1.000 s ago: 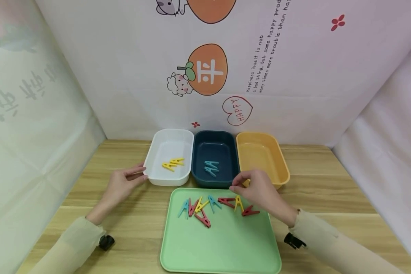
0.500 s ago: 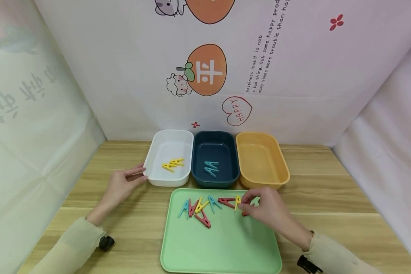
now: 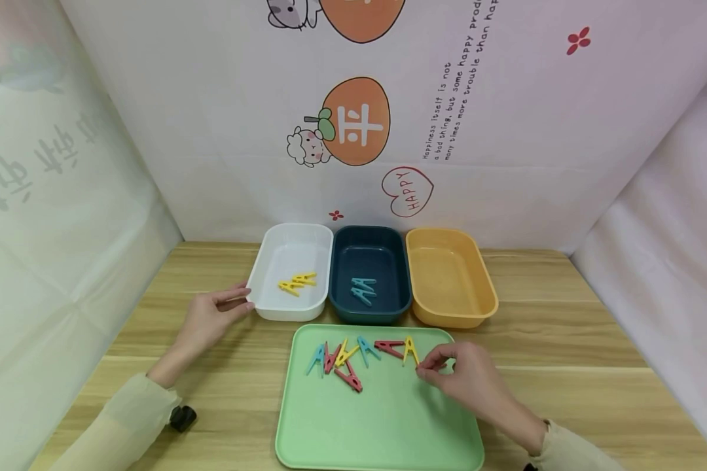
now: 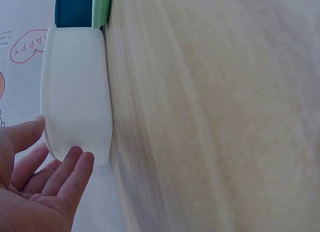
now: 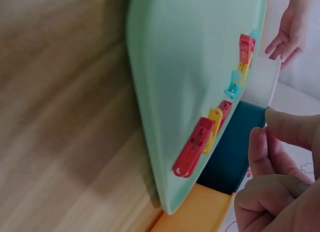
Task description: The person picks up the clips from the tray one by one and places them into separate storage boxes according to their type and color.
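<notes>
My left hand (image 3: 209,320) touches the near left corner of the white bin (image 4: 77,87) with its fingertips. Two yellow clothespins (image 3: 297,281) lie inside that bin. My right hand (image 3: 468,376) hovers over the right part of the green tray (image 3: 377,425), its thumb and forefinger close together with nothing seen between them. Right by those fingers, on the tray, is a red clothespin (image 5: 194,148), mostly hidden by the hand in the head view. A yellow clothespin (image 3: 410,350) lies beside it. More red, yellow and blue clothespins (image 3: 368,350) spread leftward along the tray's far side.
Behind the tray, a dark blue bin (image 3: 371,255) with two blue clothespins stands between the white bin and a yellow-orange bin (image 3: 448,278). A printed cloth (image 3: 241,131) hangs behind the wooden table (image 3: 212,392).
My right hand has moved from the near edges of the dark blue and yellow-orange bins toward me and right, over the red clothespin. The left hand stays at the white bin.
</notes>
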A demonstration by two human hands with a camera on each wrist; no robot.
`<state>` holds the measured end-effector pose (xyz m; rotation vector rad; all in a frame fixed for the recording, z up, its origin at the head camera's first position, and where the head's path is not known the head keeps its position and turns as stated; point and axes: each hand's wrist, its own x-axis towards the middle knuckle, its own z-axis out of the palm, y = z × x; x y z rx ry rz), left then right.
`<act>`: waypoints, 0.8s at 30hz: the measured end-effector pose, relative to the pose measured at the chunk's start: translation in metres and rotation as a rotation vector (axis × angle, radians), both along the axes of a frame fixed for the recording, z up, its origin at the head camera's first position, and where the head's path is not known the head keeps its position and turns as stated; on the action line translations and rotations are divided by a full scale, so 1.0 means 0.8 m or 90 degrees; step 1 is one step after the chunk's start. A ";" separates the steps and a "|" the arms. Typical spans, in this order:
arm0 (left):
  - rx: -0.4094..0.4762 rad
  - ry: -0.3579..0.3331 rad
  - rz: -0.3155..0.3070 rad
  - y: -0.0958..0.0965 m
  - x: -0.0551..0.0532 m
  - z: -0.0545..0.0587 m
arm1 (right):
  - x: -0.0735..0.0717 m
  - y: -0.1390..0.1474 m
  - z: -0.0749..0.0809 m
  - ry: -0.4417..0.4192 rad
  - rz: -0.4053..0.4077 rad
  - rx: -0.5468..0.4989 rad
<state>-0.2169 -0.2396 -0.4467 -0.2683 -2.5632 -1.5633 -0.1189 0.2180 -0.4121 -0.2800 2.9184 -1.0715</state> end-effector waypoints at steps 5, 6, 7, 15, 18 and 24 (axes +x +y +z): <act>0.001 0.000 0.001 0.000 0.000 0.001 | 0.002 0.004 -0.006 0.004 0.014 -0.010; 0.001 0.000 0.001 0.000 0.000 0.001 | 0.003 0.004 -0.007 0.005 0.017 -0.012; 0.001 0.000 0.001 0.000 0.000 0.001 | 0.003 0.005 -0.008 0.004 0.020 -0.014; 0.001 0.003 0.002 0.000 0.001 0.000 | 0.005 0.006 -0.012 -0.015 0.017 -0.013; 0.000 0.002 0.002 -0.001 0.001 0.000 | 0.005 0.006 -0.014 -0.020 0.019 -0.014; -0.005 0.007 -0.001 -0.001 -0.001 -0.001 | 0.005 0.005 -0.018 -0.033 0.013 -0.006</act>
